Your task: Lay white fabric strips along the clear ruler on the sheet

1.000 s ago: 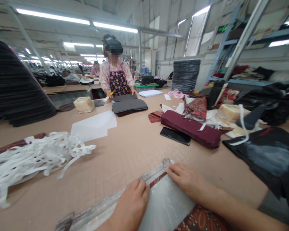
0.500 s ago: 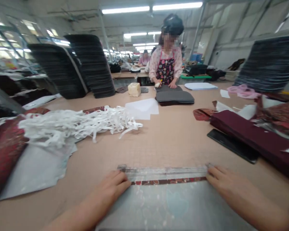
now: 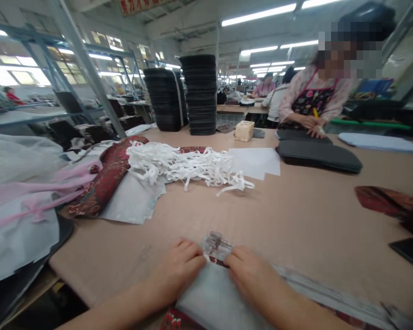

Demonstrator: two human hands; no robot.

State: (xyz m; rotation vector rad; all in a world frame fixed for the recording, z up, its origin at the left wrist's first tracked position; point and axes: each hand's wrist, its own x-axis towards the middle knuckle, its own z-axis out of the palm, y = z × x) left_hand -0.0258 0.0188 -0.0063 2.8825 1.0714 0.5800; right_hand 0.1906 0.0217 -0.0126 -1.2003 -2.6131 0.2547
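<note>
My left hand [image 3: 186, 263] is closed on the edge of a patterned fabric piece [image 3: 216, 288] whose pale grey backing faces up. Close beside it, my right hand [image 3: 246, 270] is closed on the same edge. Between the hands, the folded end [image 3: 216, 245] stands up, grey with a crumpled look and a thin dark red patterned strip below. Past my right arm, the folded edge runs on to the lower right. A red patterned corner shows under the fabric at the bottom. The fingertips are partly hidden.
White strips [image 3: 192, 167] lie heaped on red patterned fabric [image 3: 106, 183], near white sheets [image 3: 258, 160]. Behind stand dark stacks [image 3: 201, 96] and a yellowish block [image 3: 244, 131]. Across the table, a person [image 3: 316, 101] handles dark padded pieces [image 3: 316, 156]. A black phone-like slab [image 3: 411, 252] lies right.
The view has turned left. My hands were wide apart on the folded edge; now they are close together at one end of it. The person opposite has leaned over.
</note>
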